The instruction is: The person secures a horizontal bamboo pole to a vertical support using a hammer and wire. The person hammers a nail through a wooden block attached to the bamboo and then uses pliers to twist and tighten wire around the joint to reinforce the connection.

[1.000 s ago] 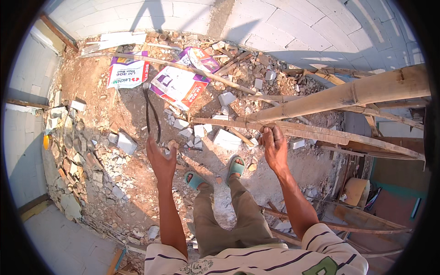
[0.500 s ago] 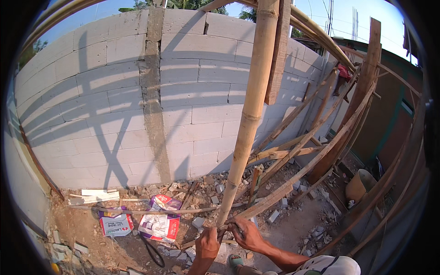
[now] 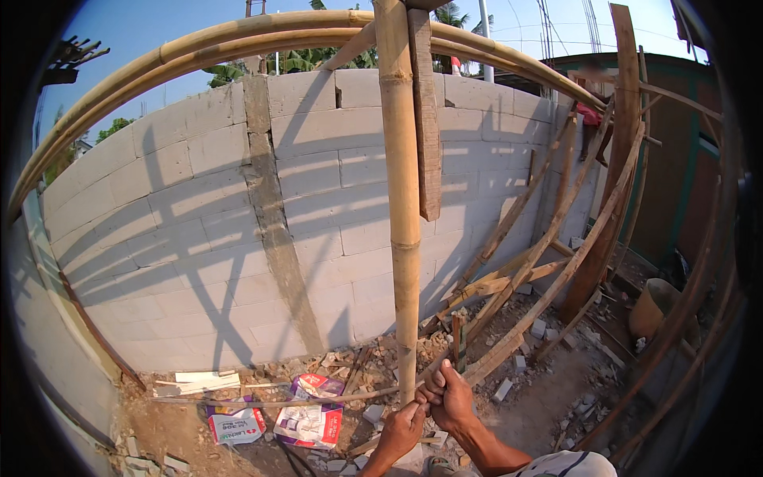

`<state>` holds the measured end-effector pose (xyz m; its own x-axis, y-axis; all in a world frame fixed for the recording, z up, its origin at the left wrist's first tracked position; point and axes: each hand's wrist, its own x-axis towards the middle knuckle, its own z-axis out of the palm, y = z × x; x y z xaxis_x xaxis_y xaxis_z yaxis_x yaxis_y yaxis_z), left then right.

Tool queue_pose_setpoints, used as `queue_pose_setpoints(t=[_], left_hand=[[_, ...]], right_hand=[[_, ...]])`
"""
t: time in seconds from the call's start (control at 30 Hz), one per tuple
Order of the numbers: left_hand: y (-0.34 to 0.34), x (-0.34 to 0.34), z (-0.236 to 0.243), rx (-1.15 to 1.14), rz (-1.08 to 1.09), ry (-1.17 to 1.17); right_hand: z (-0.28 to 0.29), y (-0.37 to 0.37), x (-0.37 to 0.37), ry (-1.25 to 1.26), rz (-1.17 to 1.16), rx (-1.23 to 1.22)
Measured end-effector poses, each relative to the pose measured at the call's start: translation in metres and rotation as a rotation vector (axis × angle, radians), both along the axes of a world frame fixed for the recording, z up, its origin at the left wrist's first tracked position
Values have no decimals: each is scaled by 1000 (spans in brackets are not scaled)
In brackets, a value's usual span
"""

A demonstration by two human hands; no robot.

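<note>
An upright bamboo pole [image 3: 402, 302] runs down the middle, with a short rough wooden board [image 3: 426, 119] against its upper right side. My left hand [image 3: 401, 429] is closed at the pole's lower end, fingertips against it. My right hand [image 3: 449, 401] is closed just right of it, thumb raised; what its fingers grip is hidden. A slanted wooden batten [image 3: 517, 334] runs up rightward from beside my hands.
Behind stands a white block wall [image 3: 199, 230]; bamboo poles [image 3: 222, 32] span overhead. Rubble and printed paper sacks [image 3: 310, 413] lie below. At right are leaning planks [image 3: 624, 48], a tan drum [image 3: 648, 310] and another person [image 3: 592, 115] in red.
My view has risen from the ground to the wall and overhead poles. My left hand, open a second ago, is now closed at the upright pole's lower end beside my right hand.
</note>
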<state>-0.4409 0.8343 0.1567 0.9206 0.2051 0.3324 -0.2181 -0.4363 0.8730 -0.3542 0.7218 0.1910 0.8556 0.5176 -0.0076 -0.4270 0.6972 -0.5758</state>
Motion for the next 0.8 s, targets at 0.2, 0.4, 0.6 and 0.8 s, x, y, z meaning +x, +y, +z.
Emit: queue_pose_setpoints(t=[0.2, 0.4, 0.6, 0.8], left_hand=[[-5, -8, 14, -51, -78, 278], [2, 49, 25, 257, 24, 104], [23, 74, 43, 147, -143, 148], [70, 56, 71, 232, -81, 253]], right_hand=[[35, -41, 72, -44, -176, 121], [84, -73, 101, -1903, -883, -1499], [50, -107, 134, -1513, 142, -1163], [46, -116, 115, -1496, 445, -1671]])
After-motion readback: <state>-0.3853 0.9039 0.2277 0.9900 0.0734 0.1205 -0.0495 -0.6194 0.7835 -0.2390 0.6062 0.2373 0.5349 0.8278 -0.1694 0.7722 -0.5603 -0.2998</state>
